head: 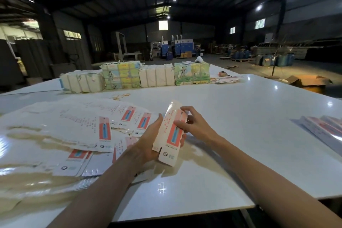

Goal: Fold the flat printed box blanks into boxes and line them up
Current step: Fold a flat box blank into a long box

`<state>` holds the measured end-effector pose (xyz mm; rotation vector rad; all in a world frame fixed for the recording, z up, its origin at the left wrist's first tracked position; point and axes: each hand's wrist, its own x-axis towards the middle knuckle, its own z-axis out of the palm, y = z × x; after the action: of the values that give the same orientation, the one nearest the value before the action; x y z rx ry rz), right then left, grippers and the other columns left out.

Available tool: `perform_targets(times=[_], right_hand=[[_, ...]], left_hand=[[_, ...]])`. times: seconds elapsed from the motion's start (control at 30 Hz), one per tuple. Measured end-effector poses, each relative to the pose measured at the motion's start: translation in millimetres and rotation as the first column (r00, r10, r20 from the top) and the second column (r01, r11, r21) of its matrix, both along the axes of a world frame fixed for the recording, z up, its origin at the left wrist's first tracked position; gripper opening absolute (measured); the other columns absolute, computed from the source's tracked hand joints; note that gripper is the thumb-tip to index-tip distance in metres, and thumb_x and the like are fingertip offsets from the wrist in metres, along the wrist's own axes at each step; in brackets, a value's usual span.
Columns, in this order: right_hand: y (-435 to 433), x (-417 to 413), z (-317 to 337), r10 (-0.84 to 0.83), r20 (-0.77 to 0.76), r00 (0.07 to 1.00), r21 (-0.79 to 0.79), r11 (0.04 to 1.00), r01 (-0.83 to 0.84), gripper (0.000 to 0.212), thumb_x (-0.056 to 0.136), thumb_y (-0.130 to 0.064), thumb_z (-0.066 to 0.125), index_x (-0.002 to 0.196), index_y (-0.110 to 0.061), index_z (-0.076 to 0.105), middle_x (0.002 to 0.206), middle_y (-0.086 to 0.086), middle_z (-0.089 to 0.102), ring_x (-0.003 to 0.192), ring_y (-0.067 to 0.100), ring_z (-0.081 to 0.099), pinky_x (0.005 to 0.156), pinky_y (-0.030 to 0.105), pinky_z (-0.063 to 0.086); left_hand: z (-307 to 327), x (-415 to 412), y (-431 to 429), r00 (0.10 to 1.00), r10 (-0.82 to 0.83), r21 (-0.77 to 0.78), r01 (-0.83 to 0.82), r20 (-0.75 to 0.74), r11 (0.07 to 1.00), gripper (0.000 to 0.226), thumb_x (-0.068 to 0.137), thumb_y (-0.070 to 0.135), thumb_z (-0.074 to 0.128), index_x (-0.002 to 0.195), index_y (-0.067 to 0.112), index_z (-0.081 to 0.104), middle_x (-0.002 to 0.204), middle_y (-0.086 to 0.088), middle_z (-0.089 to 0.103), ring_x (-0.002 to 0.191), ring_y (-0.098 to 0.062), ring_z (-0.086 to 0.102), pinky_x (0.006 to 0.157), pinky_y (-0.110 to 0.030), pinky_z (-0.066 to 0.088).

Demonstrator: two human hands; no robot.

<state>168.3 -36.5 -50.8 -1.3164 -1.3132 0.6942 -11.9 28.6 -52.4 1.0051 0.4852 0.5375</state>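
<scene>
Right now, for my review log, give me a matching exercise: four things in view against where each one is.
Things: 1 part-folded box; 2 loose flat blanks; 3 tied bundles; 4 row of boxes.
Places: A far side of the table; B table's right edge; C held between left hand and right hand; D spread at left.
Pairs: 1-C, 2-D, 3-A, 4-B.

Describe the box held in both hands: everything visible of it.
The box is long, narrow, glossy card, pale pink, with a red panel, rows of red print and a small logo at its near end. Folded into a tube, it tilts away above the table. The left hand grips it from below; the right hand pinches its right edge.
</scene>
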Motion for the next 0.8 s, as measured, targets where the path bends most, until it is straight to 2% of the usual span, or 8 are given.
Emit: perform_targets(times=[0.03,0.1,0.23,0.33,0.43,0.53,0.67,0.8], right_hand=[[0,0,1,0.003,-0.009,1.0,-0.005,1.0,-0.003,0.047,0.098,-0.024,0.076,0.133,-0.024,0.044,0.114,0.013,0.073,0.094,0.023,0.079,0.078,0.035,0.066],[-1,2,7,-0.013,-0.058,0.998,-0.014,1.0,0.012,0.044,0.096,-0.017,0.078,0.124,-0.02,0.044,0.112,0.017,0.074,0.092,0.025,0.079,0.076,0.035,0.066],[-6,10,18,-0.062,-0.071,0.996,-0.049,0.997,0.058,0.03,0.096,-0.022,0.078,0.103,-0.012,0.051,0.102,0.016,0.079,0.091,0.025,0.079,0.087,0.042,0.066],[-10,13,21,-0.054,0.024,0.998,-0.063,0.996,0.055,0.029,0.098,-0.034,0.075,0.093,-0.009,0.06,0.091,0.009,0.081,0.085,0.022,0.079,0.08,0.033,0.065],[-12,16,21,-0.006,-0.007,1.0,-0.131,0.991,0.005,0.037,0.099,-0.042,0.072,0.094,-0.006,0.069,0.092,0.01,0.08,0.088,0.023,0.078,0.077,0.026,0.06],[-11,19,21,0.005,-0.079,0.997,-0.133,0.991,-0.015,0.037,0.101,-0.039,0.07,0.089,-0.004,0.071,0.093,0.012,0.08,0.088,0.023,0.077,0.081,0.03,0.058],[-11,24,25,0.041,-0.233,0.972,-0.073,0.995,-0.06,0.036,0.103,-0.034,0.067,0.095,0.0,0.072,0.094,0.013,0.078,0.092,0.025,0.077,0.089,0.035,0.054],[-11,22,26,0.037,-0.277,0.96,-0.003,0.999,-0.04,0.038,0.102,-0.033,0.067,0.096,0.004,0.073,0.09,0.012,0.076,0.091,0.028,0.076,0.089,0.036,0.056]], left_hand=[[0,-1,0,1.0,-0.008,0.024,0.008,-0.007,1.0,0.061,0.103,0.059,0.053,0.14,0.012,0.064,0.116,-0.025,0.062,0.09,-0.038,0.066,0.1,-0.056,0.049],[2,-3,-2,0.997,-0.079,0.069,0.079,0.001,0.994,0.052,0.104,0.055,0.056,0.128,0.011,0.07,0.113,-0.024,0.065,0.088,-0.036,0.068,0.09,-0.05,0.054],[3,-4,-4,0.965,-0.261,0.059,0.261,-0.003,0.964,0.047,0.103,0.053,0.055,0.112,0.011,0.075,0.112,-0.02,0.068,0.091,-0.033,0.069,0.083,-0.041,0.058],[-2,-1,2,0.965,-0.25,0.097,0.256,-0.076,0.962,0.058,0.1,0.061,0.056,0.122,0.01,0.071,0.121,-0.023,0.066,0.095,-0.036,0.067,0.084,-0.043,0.058],[-5,0,7,0.958,-0.274,0.094,0.281,-0.088,0.955,0.069,0.096,0.07,0.061,0.131,0.011,0.063,0.124,-0.023,0.063,0.096,-0.035,0.069,0.084,-0.044,0.059],[-6,2,8,0.946,-0.318,0.104,0.323,-0.061,0.941,0.063,0.098,0.067,0.06,0.129,0.013,0.068,0.125,-0.021,0.062,0.096,-0.034,0.069,0.086,-0.044,0.059],[-4,2,4,0.947,-0.32,0.171,0.317,-0.013,0.933,0.068,0.102,0.065,0.054,0.141,0.011,0.065,0.136,-0.02,0.064,0.1,-0.031,0.07,0.088,-0.042,0.06],[1,3,-5,0.955,-0.295,0.204,0.289,0.002,0.935,0.076,0.101,0.065,0.052,0.146,0.004,0.056,0.126,-0.02,0.065,0.1,-0.031,0.068,0.092,-0.044,0.057]])
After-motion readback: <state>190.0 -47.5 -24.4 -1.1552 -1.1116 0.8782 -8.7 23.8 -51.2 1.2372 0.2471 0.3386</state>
